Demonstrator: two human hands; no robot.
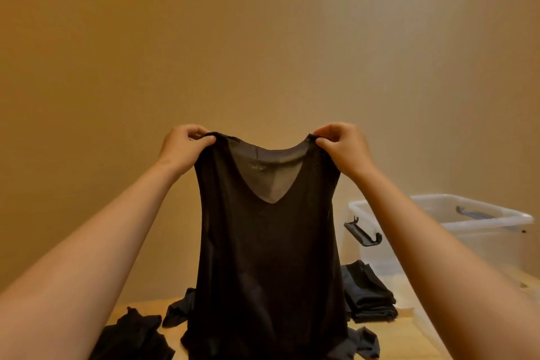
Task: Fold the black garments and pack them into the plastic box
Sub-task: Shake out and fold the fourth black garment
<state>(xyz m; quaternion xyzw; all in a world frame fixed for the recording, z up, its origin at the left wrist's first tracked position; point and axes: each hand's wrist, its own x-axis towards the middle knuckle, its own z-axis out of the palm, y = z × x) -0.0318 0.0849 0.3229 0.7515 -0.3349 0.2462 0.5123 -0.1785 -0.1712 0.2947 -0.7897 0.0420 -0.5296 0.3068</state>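
Past your forearms (96, 266), left hand (182, 145) and right hand (343, 143) each pinch a shoulder of the black vest (268, 242), hanging above the bench (403, 330). Thin fabric could slip your fingers (204, 142), or its hem snag the loose garments (131, 333) below.

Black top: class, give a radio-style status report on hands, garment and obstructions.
Left hand, right hand each pinch a shoulder. Black top hangs unfolded above table. Plastic box at right, lidless; loose garments beneath.
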